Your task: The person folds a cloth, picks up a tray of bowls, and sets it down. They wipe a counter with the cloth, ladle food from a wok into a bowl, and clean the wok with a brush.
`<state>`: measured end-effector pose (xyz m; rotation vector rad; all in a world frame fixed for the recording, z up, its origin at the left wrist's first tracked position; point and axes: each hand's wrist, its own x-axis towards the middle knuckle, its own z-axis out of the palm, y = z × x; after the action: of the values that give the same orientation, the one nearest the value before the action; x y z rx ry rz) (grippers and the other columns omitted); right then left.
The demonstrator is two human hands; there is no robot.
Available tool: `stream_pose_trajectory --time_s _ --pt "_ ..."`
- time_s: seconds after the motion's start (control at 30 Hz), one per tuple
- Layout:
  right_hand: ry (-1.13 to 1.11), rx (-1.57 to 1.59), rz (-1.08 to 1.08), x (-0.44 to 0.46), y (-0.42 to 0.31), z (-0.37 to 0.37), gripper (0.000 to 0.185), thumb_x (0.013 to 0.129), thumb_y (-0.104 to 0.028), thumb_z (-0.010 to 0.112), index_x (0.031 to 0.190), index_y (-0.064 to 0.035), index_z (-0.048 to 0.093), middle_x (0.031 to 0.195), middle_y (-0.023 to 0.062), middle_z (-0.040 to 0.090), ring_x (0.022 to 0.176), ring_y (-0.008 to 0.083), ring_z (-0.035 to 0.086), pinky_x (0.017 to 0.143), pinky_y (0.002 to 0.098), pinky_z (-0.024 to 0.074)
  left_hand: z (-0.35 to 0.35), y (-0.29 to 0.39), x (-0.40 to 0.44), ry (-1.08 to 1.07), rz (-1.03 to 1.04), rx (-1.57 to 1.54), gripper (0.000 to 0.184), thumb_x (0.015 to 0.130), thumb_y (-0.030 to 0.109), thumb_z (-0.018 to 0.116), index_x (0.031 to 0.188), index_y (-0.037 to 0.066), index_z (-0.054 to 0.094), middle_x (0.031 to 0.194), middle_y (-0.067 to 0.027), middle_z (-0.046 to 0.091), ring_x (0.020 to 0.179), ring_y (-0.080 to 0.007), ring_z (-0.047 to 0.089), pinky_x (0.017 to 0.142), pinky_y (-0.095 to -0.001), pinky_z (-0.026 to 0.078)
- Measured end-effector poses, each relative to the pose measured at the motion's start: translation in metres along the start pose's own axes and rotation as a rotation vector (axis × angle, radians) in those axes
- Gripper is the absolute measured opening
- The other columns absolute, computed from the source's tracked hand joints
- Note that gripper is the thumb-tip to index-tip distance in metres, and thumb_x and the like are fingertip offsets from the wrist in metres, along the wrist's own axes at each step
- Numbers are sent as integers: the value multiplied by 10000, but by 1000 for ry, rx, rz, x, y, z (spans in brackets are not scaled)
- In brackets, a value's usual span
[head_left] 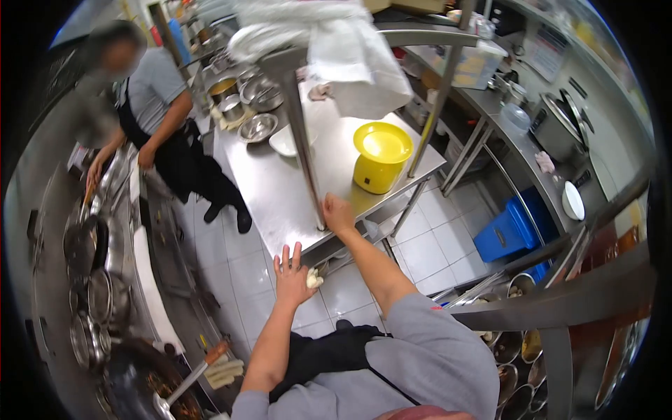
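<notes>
My left hand (290, 280) is at the near corner of the steel table (269, 189), its fingers stretched out and apart. A small pale, lumpy thing (314, 278) shows right beside its thumb side; whether the hand touches it I cannot tell. Closed fingers form my right hand (338, 212) above the table's near edge, close to the upright metal post (302, 147). What it holds, if anything, is hidden. Just beyond it stands a yellow kitchen scale (378, 171) with a round yellow pan (383, 142) on top.
A co-worker (157, 112) in a dark apron stands at the stove on the left. Metal bowls (257, 128) sit on the table's far end. White cloths (350, 56) hang from the overhead rail. A wok (150, 378) is at lower left, a blue bin (507, 231) at right.
</notes>
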<state>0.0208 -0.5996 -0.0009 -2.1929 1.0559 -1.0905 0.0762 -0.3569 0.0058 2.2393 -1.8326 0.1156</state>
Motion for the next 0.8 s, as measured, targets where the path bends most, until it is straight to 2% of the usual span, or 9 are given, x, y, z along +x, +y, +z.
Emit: stream_pose_trajectory --time_s 0.13,0.2,0.4,0.43,0.8 --pt "-19 -40 -10 1 -2 1 173 899 -221 608 821 -84 539 747 166 631 703 390 626 629 490 481 -4 -3 0 -62 -16 22 426 593 435 832 817 91 719 1625 -115 137 1481 -394 108 1145 -608 155" --pt "-39 -29 41 2 -6 -2 146 901 -202 605 850 -82 540 761 170 639 719 389 632 638 493 483 -7 -2 0 -117 -53 -3 426 599 360 832 891 67 727 1641 -81 65 1498 -363 73 1173 -586 143" --pt "-47 -87 -45 2 1 3 69 922 -153 565 913 -85 555 755 199 630 742 414 624 644 501 475 -17 -1 -2 -156 -74 -23 361 635 319 819 881 71 731 1644 -61 47 1506 -331 58 1196 -554 123" --pt "-62 -103 -60 2 3 4 42 920 -128 552 914 -88 556 764 204 632 742 422 620 646 504 472 -16 -2 -3 -123 -63 -18 323 652 324 814 840 75 730 1645 -58 46 1508 -323 50 1198 -545 119" --pt "-22 -129 -128 1 15 13 71 895 -130 561 916 -68 534 764 209 625 737 444 606 645 539 454 -12 -4 -6 -114 -77 -40 295 658 346 809 779 90 729 1647 -64 54 1512 -328 23 1196 -549 112"
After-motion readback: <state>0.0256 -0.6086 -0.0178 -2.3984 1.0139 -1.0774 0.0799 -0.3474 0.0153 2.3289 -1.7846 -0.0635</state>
